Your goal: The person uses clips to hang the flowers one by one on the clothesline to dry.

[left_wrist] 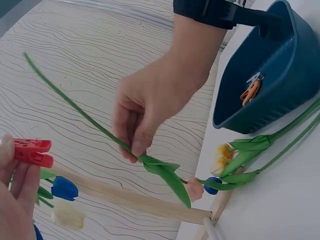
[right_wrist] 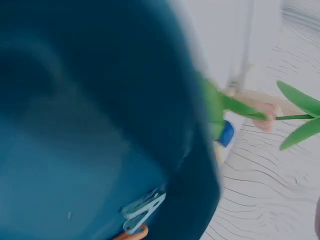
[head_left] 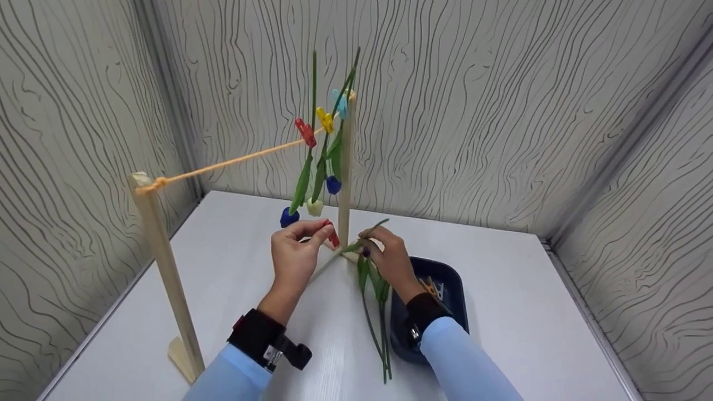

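Observation:
A red clothespin point(head_left: 332, 234) is pinched between thumb and fingers of my left hand point(head_left: 295, 250). My right hand point(head_left: 390, 256) pinches the green stem of an artificial tulip point(left_wrist: 82, 112) near its leaves; its pink flower point(left_wrist: 194, 189) is at the lower end. On an orange cord point(head_left: 239, 161), red point(head_left: 305, 132), yellow point(head_left: 325, 120) and light blue point(head_left: 340, 104) clothespins hold tulips hanging head down, with blue point(head_left: 289, 217) and white point(head_left: 315, 207) flowers. My right hand is mostly outside the right wrist view.
The cord spans two wooden posts, near left point(head_left: 167, 267) and far point(head_left: 346, 167). A dark blue basin point(head_left: 461, 312) with light blue and orange clothespins point(left_wrist: 251, 91) stands under my right forearm. Loose tulips point(head_left: 383, 323) lie beside it on the white table point(head_left: 518, 312). Patterned walls enclose the table.

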Demonstrator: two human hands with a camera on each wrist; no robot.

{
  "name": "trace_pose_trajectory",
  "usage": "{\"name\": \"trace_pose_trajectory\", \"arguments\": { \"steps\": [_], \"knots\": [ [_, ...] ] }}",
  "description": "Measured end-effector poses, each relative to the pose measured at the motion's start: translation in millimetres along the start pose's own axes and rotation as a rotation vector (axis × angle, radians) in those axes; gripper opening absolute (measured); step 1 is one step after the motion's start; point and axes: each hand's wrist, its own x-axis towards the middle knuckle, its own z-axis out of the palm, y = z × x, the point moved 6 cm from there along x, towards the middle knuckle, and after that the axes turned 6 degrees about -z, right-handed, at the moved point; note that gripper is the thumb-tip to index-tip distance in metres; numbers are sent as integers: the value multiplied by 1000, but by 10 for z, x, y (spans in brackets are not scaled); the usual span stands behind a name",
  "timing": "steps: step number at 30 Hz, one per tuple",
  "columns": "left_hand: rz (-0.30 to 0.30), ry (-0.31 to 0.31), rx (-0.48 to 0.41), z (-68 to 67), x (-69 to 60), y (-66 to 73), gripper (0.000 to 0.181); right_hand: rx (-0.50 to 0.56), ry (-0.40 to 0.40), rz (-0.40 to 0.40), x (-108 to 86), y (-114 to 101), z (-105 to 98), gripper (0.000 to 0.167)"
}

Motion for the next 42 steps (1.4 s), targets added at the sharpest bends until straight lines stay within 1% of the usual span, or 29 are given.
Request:
{"name": "trace_pose_trajectory", "arguments": {
  "steps": [3,5,7,9,11,16,20,24,27,29,31,33,36,38,40,42],
  "knots": [
    [7,-5,4,6,15,41,10,132,31,152,78,28,-48,11],
    [11,-6,2,3,22,69,11,219,39,258,114,27,-62,12],
    [8,-5,-2,0,28,97,10,282,53,340,140,12,-77,15],
    [14,-2,-3,0,35,138,11,337,75,397,164,-26,-102,19],
    [29,-1,-5,2,42,193,11,368,103,424,188,-70,-128,21],
    [71,7,-22,2,63,346,11,399,161,437,262,-170,-174,21],
    [89,20,-13,-9,72,467,11,407,188,431,326,-261,-201,21],
    [97,16,4,-14,82,634,11,429,208,424,405,-362,-235,23],
    [103,8,21,-17,91,783,11,447,241,422,461,-431,-267,23],
    [118,9,40,-25,94,894,11,461,269,407,497,-490,-292,23],
    [149,17,58,-42,95,1030,12,476,299,383,532,-557,-319,22],
    [197,35,83,-70,100,1204,13,491,319,352,577,-634,-341,22],
    [272,70,130,-132,113,1516,14,502,338,312,667,-753,-358,23],
    [313,99,174,-178,129,1733,15,512,331,293,735,-834,-343,24],
    [339,122,217,-218,155,1931,14,518,317,275,805,-916,-313,24],
    [340,144,267,-252,199,2099,13,530,301,259,872,-993,-275,24]
  ]
}}
